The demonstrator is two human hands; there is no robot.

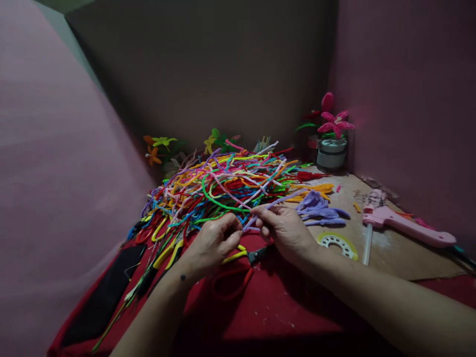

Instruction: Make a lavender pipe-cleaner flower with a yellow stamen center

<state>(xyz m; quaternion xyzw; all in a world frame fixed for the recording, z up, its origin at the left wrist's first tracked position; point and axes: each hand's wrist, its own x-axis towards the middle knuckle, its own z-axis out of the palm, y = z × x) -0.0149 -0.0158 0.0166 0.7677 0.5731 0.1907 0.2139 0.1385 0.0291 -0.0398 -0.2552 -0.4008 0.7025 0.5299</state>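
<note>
A purple pipe cleaner [286, 199] runs between my two hands and sticks out past the right one. My left hand [219, 238] is closed, its thumb and fingers pinched at the near end of the stem. Thumb and forefinger of my right hand [286, 229] pinch the same stem a short way along. Just beyond my hands lies a big tangled heap of multicoloured pipe cleaners [223, 186]. Beneath them, pliers with yellow and red handles [256, 255] rest on the red cloth [271, 297].
On the right, a board [394, 258] carries a purple bundle [320, 210], a tape roll [340, 243] and a pink glue gun [412, 225]. A potted pink flower [332, 153] stands behind. To the left lie a black phone-like slab [104, 292] and yellow-handled pliers [167, 253].
</note>
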